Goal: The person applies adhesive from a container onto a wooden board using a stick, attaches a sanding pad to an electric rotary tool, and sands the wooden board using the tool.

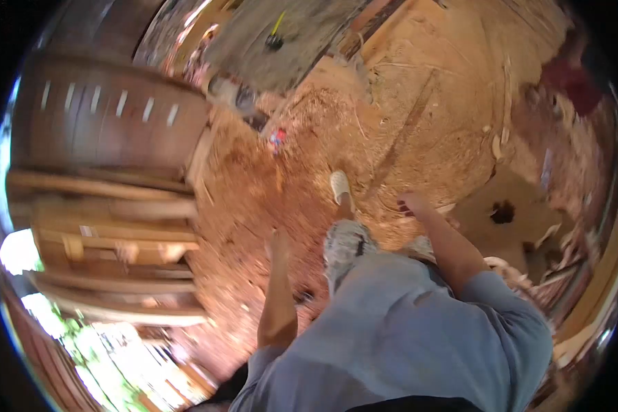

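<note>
My left hand [279,242] hangs low over the sawdust-covered floor [254,199], apart from any object. Motion smears its fingers, so their pose is unclear. On the other side, my right hand [410,203] is held out in front of my body, with its fingers loosely bent and a little apart. I see nothing in it. A flat piece of cardboard [477,213] with a dark hole lies nearest to that hand. One white shoe [339,184] shows ahead of my patterned shorts [343,250].
Ahead stands a grey-topped table [302,20] bearing a black tape measure [274,42] with its yellow blade out. A small red and blue item [277,139] lies on the floor. Wooden boards [117,240] are stacked at left, below a brown panel [110,123]. Wood scraps [563,264] lie at right.
</note>
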Demonstrator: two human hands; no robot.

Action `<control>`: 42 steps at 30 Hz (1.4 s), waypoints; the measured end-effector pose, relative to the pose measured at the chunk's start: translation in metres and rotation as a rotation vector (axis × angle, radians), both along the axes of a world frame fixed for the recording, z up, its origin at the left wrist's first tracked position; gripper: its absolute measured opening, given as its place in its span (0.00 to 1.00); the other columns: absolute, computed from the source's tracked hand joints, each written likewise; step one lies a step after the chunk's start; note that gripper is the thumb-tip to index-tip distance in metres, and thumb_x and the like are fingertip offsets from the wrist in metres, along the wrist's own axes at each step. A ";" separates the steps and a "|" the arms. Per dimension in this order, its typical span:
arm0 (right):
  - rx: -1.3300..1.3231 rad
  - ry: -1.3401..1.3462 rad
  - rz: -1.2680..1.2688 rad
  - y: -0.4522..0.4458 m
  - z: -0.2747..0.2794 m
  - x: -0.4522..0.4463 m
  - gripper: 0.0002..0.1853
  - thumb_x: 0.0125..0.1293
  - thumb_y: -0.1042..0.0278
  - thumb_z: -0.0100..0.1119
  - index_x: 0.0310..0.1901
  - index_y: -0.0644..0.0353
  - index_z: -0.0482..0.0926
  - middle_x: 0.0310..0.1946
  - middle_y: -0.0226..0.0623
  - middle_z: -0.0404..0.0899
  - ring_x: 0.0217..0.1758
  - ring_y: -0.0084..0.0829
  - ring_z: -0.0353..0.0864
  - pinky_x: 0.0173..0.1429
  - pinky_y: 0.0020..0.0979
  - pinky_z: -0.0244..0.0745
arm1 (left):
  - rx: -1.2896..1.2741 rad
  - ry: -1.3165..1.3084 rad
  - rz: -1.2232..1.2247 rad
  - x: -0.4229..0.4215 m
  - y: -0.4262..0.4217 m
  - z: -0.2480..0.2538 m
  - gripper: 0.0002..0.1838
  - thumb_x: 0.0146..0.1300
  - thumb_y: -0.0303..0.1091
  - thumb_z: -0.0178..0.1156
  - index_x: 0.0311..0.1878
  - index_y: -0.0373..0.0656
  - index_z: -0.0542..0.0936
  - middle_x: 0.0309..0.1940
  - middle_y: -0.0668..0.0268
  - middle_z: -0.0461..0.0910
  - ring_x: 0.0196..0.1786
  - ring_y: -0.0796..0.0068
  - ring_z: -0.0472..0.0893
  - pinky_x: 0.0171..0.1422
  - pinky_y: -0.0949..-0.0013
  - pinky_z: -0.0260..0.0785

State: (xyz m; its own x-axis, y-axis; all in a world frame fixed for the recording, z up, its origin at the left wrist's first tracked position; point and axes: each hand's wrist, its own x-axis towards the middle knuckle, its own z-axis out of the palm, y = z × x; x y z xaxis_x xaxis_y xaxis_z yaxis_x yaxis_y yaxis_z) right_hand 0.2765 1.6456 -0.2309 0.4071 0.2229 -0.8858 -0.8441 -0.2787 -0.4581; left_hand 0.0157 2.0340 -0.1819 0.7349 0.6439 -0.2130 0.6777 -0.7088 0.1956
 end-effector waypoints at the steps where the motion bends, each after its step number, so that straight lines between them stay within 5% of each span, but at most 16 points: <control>1: 0.011 0.009 -0.075 0.025 -0.001 0.007 0.10 0.64 0.61 0.60 0.31 0.59 0.77 0.23 0.32 0.76 0.21 0.25 0.72 0.22 0.29 0.64 | -0.079 -0.115 0.035 0.070 0.024 0.020 0.25 0.69 0.50 0.50 0.44 0.33 0.81 0.39 0.46 0.81 0.45 0.53 0.81 0.52 0.54 0.71; 3: -0.047 -0.019 -0.242 0.061 0.006 0.032 0.10 0.64 0.62 0.60 0.28 0.56 0.77 0.22 0.31 0.75 0.21 0.23 0.71 0.21 0.29 0.61 | -0.224 -0.326 0.000 0.223 0.044 0.086 0.28 0.72 0.54 0.47 0.47 0.34 0.80 0.40 0.51 0.81 0.44 0.52 0.80 0.52 0.52 0.69; 5: 0.074 0.011 -0.328 0.089 -0.063 0.037 0.10 0.63 0.61 0.59 0.25 0.52 0.77 0.20 0.30 0.74 0.21 0.22 0.70 0.22 0.30 0.59 | -0.310 -0.349 -0.213 0.346 0.056 0.117 0.22 0.75 0.46 0.46 0.38 0.34 0.77 0.31 0.51 0.77 0.38 0.52 0.77 0.44 0.54 0.66; 7: 0.129 0.003 -0.416 0.141 -0.049 0.066 0.09 0.66 0.61 0.58 0.36 0.57 0.81 0.26 0.29 0.78 0.23 0.22 0.70 0.26 0.28 0.64 | -0.177 -0.601 -0.593 0.450 0.083 0.092 0.20 0.74 0.44 0.50 0.38 0.33 0.76 0.31 0.48 0.77 0.39 0.48 0.77 0.46 0.53 0.67; 8: 0.097 -0.120 -0.359 0.168 -0.058 0.083 0.11 0.66 0.59 0.58 0.33 0.58 0.81 0.23 0.31 0.77 0.24 0.25 0.73 0.27 0.31 0.66 | -0.147 -0.377 -0.557 0.498 0.087 0.091 0.21 0.73 0.46 0.50 0.43 0.33 0.78 0.39 0.45 0.80 0.46 0.47 0.78 0.53 0.52 0.66; 9: 0.063 -0.240 -0.296 0.191 -0.067 0.099 0.13 0.65 0.58 0.58 0.29 0.58 0.82 0.21 0.32 0.77 0.24 0.28 0.75 0.28 0.34 0.69 | -0.188 -0.439 -0.600 0.535 0.088 0.084 0.20 0.73 0.45 0.51 0.43 0.33 0.78 0.41 0.46 0.79 0.46 0.47 0.79 0.52 0.53 0.68; 13: 0.051 -0.164 -0.251 0.226 -0.037 0.170 0.14 0.65 0.58 0.59 0.46 0.57 0.84 0.35 0.35 0.84 0.35 0.30 0.80 0.41 0.34 0.75 | -0.127 -0.705 -0.726 0.626 0.088 0.018 0.23 0.72 0.46 0.51 0.42 0.30 0.80 0.51 0.47 0.78 0.50 0.47 0.79 0.54 0.54 0.70; 17: 0.226 -0.237 -0.411 0.248 -0.066 0.223 0.19 0.65 0.59 0.58 0.55 0.55 0.81 0.46 0.37 0.83 0.44 0.29 0.80 0.46 0.32 0.76 | 0.117 -0.598 -0.709 0.626 0.075 0.010 0.25 0.72 0.46 0.50 0.39 0.28 0.81 0.57 0.47 0.75 0.53 0.45 0.78 0.57 0.54 0.69; 21: 0.206 -0.423 -0.551 0.301 -0.094 0.288 0.23 0.65 0.63 0.61 0.61 0.55 0.76 0.40 0.35 0.80 0.38 0.27 0.78 0.39 0.29 0.74 | 0.147 -0.646 -0.791 0.629 0.073 0.013 0.27 0.72 0.46 0.49 0.36 0.26 0.81 0.58 0.45 0.73 0.53 0.43 0.77 0.59 0.53 0.68; 24: 0.080 -0.510 -0.711 0.345 -0.097 0.326 0.23 0.64 0.62 0.63 0.60 0.56 0.76 0.40 0.35 0.80 0.38 0.29 0.78 0.39 0.32 0.74 | 0.148 -0.609 -0.811 0.629 0.071 0.014 0.28 0.73 0.47 0.48 0.37 0.25 0.81 0.60 0.45 0.72 0.54 0.42 0.77 0.60 0.52 0.67; 26: -0.180 -0.535 -0.857 0.355 -0.078 0.336 0.25 0.60 0.59 0.66 0.57 0.62 0.77 0.44 0.46 0.83 0.45 0.42 0.83 0.51 0.38 0.76 | 0.136 -0.566 -0.838 0.621 0.072 0.016 0.29 0.73 0.48 0.46 0.37 0.25 0.81 0.61 0.44 0.71 0.55 0.42 0.76 0.61 0.52 0.66; 30: -0.493 -0.460 -1.113 0.388 -0.108 0.360 0.24 0.57 0.57 0.69 0.50 0.66 0.77 0.38 0.42 0.82 0.42 0.39 0.81 0.48 0.39 0.75 | 0.140 -0.545 -0.831 0.627 0.067 0.018 0.32 0.74 0.50 0.42 0.40 0.23 0.80 0.64 0.43 0.67 0.60 0.43 0.71 0.66 0.51 0.61; 32: 0.476 -0.079 -1.380 0.385 -0.110 0.366 0.22 0.55 0.57 0.72 0.44 0.65 0.78 0.33 0.37 0.78 0.38 0.35 0.76 0.43 0.38 0.73 | 0.133 -0.519 -0.836 0.624 0.070 0.015 0.34 0.75 0.51 0.41 0.41 0.22 0.80 0.64 0.42 0.66 0.62 0.43 0.70 0.68 0.52 0.59; 33: 0.614 -0.132 -1.373 0.388 -0.113 0.366 0.21 0.58 0.54 0.71 0.47 0.58 0.79 0.43 0.30 0.79 0.45 0.35 0.76 0.47 0.38 0.71 | 0.138 -0.528 -0.845 0.625 0.072 0.013 0.34 0.75 0.51 0.40 0.42 0.21 0.79 0.64 0.42 0.66 0.62 0.43 0.70 0.68 0.52 0.59; 38: 0.593 -0.101 -1.412 0.397 -0.101 0.370 0.17 0.62 0.58 0.68 0.47 0.58 0.81 0.48 0.31 0.80 0.49 0.31 0.73 0.50 0.38 0.68 | 0.134 -0.520 -0.867 0.626 0.071 0.013 0.34 0.75 0.51 0.40 0.44 0.20 0.78 0.64 0.40 0.65 0.63 0.42 0.69 0.69 0.52 0.58; 42: 0.492 -0.100 -1.483 0.398 -0.096 0.375 0.14 0.61 0.60 0.69 0.40 0.61 0.82 0.40 0.31 0.81 0.46 0.28 0.73 0.48 0.38 0.67 | 0.078 -0.526 -0.864 0.628 0.073 0.012 0.34 0.75 0.50 0.40 0.46 0.20 0.78 0.64 0.38 0.64 0.64 0.41 0.66 0.70 0.51 0.56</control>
State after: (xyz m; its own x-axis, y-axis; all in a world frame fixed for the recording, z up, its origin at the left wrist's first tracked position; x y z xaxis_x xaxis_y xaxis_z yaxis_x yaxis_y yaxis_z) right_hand 0.6514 2.0441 -0.3270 0.5676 -0.1666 -0.8063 -0.1809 0.9301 -0.3196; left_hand 0.6438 2.1069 -0.1694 0.9442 -0.1538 0.2913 -0.2314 -0.9391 0.2541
